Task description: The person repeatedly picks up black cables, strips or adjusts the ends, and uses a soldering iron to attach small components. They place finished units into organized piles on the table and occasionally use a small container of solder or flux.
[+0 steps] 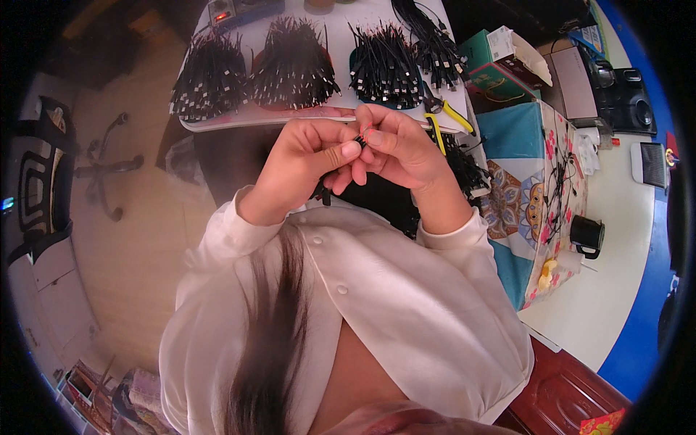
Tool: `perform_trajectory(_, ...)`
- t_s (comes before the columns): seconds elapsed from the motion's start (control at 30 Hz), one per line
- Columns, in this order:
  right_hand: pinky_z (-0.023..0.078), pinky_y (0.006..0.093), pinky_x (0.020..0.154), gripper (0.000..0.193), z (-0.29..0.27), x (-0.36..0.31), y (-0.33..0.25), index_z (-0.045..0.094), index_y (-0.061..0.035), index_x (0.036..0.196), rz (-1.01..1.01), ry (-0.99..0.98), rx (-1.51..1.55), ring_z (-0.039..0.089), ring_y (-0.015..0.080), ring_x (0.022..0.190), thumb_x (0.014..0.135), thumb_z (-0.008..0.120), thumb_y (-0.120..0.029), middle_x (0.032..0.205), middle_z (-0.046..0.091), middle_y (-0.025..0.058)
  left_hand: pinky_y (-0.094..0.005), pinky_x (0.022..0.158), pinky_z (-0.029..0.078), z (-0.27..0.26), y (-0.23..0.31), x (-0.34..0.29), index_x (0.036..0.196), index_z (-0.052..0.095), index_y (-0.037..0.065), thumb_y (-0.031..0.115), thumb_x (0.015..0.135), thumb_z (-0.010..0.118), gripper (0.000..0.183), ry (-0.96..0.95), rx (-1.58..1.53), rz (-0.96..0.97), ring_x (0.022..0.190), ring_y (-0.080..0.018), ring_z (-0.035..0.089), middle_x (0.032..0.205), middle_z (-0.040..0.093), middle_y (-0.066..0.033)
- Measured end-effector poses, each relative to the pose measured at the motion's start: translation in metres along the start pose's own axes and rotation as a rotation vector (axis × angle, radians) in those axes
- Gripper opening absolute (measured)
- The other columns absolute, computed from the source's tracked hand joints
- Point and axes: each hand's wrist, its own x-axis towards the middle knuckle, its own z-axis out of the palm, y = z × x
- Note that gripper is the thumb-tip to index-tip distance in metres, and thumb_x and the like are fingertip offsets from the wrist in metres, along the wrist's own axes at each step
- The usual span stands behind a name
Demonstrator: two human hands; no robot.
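In front of my chest, my left hand (pixel 308 156) and my right hand (pixel 402 148) meet, fingertips almost touching. Between the thumbs and index fingers they pinch a black cable (pixel 359 141) with thin red wire ends showing at its tip. Most of that cable is hidden by the fingers; a short dark piece hangs under my left hand. Beyond my hands, a white table (pixel 239 122) carries bundles of black cables (pixel 210 76) with small metal plugs facing me. Just past my right hand lie yellow-handled pliers (pixel 455 116).
To the right stand a green box (pixel 500 65), a flower-patterned cloth-covered surface (pixel 518 188) with loose black cables, and a black mug (pixel 587 235). A power strip (pixel 221 16) sits at the table's far left. At left, a chair base (pixel 109 167) rests on the floor.
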Motion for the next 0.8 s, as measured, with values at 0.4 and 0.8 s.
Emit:
perform_trajectory(0.4,0.052,0.0238,0.063,0.022,-0.007,-0.001,-0.001,0.046,-0.0046,0.086,0.148,-0.014,-0.049,0.063,0.013,0.07,0.089,0.063,-0.018,0.079,0.059,0.006,-0.0184,0.046,0.026,-0.004,-0.003,-0.001,0.087,0.067,-0.004,0.009,0.092,0.057,0.016,-0.061,-0.096,-0.085,0.051,-0.0032,0.039,0.066,0.06,-0.0049)
perform_trajectory(0.8,0.03,0.0199,0.048,0.03,0.024,-0.011,-0.012,0.05,-0.0035,0.077,-0.369,0.317,-1.347,0.043,0.0073,0.053,0.096,0.054,-0.027,0.062,0.048,-0.0006,-0.0194,0.042,0.03,-0.005,-0.002,-0.002,0.088,0.066,-0.003,0.011,0.094,0.057,0.017,0.121,0.192,-0.012,0.047,-0.0021,0.04,0.064,0.058,-0.0008)
